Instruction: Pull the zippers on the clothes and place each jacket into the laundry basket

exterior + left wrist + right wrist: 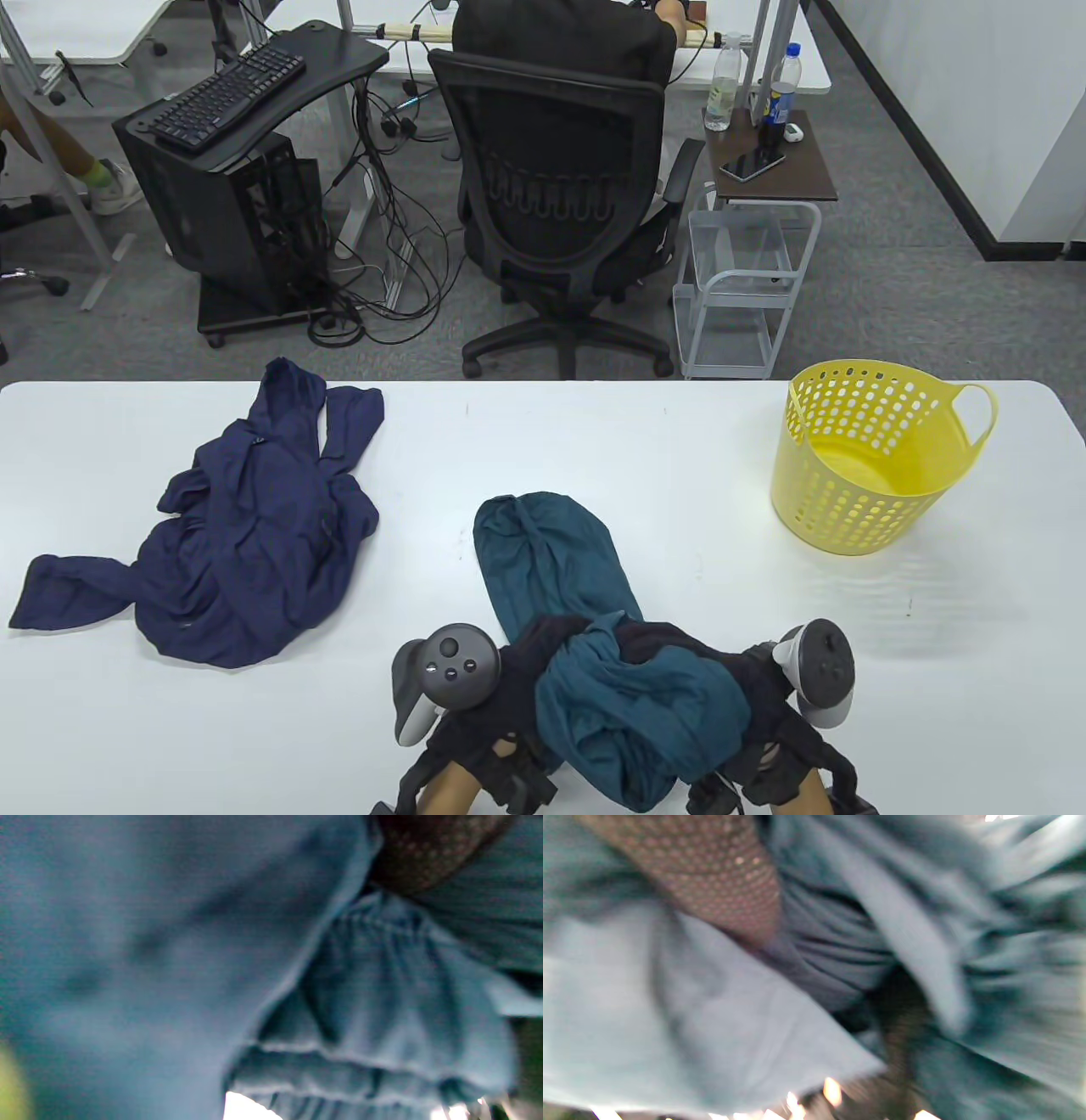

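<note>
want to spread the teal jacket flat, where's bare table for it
Bare table runs between the navy jacket and the yellow basket, along the far edge. Another bare patch lies near of the basket, right of the right hand. The near middle is crowded: both hands and the bunched teal jacket.

Both low at the near edge: left hand (509, 679) and right hand (764, 679), fingers buried in cloth (grip unseen).

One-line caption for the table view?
Both gloved hands bunch a teal jacket; navy jacket and empty yellow basket wait.
</note>
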{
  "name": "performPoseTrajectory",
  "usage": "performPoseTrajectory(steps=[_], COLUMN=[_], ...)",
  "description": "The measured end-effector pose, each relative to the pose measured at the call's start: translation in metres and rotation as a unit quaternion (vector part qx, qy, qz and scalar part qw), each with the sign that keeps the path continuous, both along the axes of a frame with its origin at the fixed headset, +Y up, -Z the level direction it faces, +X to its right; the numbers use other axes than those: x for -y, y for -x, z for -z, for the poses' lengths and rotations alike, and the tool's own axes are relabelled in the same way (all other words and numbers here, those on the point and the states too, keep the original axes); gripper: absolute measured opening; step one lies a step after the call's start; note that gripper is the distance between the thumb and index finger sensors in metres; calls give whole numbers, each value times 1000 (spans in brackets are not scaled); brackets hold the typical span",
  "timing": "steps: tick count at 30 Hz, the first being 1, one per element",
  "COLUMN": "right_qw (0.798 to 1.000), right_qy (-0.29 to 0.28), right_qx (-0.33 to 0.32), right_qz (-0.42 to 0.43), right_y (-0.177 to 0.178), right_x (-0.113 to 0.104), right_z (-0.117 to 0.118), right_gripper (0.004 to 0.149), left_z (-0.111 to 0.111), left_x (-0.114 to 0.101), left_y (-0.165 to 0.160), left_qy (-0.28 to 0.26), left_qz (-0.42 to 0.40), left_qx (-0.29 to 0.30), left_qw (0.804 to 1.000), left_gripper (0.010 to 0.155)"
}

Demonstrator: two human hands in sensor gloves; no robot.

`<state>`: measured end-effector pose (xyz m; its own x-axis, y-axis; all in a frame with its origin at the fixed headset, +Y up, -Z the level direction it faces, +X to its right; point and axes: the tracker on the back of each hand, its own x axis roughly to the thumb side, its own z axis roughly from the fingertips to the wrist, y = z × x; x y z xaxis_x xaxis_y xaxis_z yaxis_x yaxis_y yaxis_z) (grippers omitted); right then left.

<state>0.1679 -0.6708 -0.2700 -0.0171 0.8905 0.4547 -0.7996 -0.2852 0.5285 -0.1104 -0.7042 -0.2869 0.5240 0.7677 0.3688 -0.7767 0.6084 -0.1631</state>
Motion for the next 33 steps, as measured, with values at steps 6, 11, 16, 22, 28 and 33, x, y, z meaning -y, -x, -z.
performPoseTrajectory(steps=[6, 11, 16, 22, 28, 33], right_qw=[990, 993, 972, 970, 989, 983], right_qy=[47, 49, 30, 27, 43, 29], right_qx=[133, 97, 50, 39, 59, 106], right_qz=[-31, -38, -226, -239, -132, -145], right_y=[-36, -13, 23, 34, 43, 37], right_x=[14, 19, 34, 50, 56, 49], right_z=[14, 13, 13, 16, 18, 17], right_gripper=[58, 83, 123, 123, 107, 81], left_z=[-5, -19, -40, -48, -44, -34], left_x=[-17, -25, -33, -29, -23, -22], left_y=[35, 9, -24, -33, -29, -16], left_qy=[-113, -192, -250, -256, -253, -216], left_qz=[77, 156, 154, 94, 49, 63], left_qx=[-118, -106, -67, -13, -22, -54], left_qw=[984, 963, 954, 962, 966, 973], left_gripper=[52, 49, 49, 48, 48, 72])
